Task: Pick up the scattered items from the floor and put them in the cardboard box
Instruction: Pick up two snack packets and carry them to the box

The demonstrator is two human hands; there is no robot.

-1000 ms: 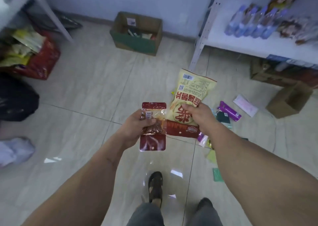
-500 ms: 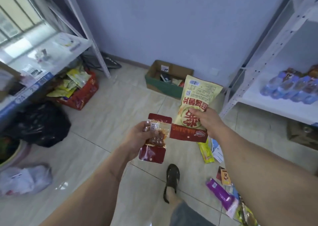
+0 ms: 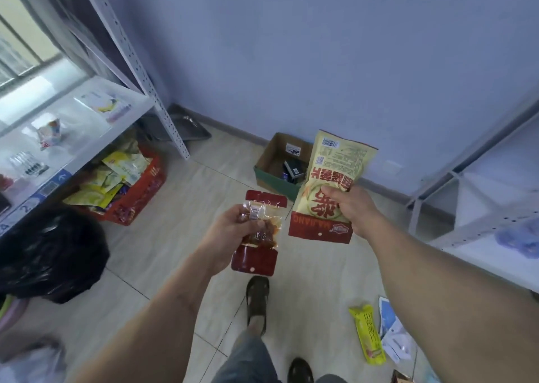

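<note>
left hand (image 3: 233,231): red snack packet (image 3: 256,236) is gripped | right hand (image 3: 350,207): yellow chip bag (image 3: 332,178) is gripped | cardboard box (image 3: 280,163) is seen on floor ahead

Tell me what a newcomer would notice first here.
Two snack packs held up mid-frame: the right hand grips a yellow chip bag, the left hand a red-edged clear packet. Beyond them, the open cardboard box sits against the wall.
</note>
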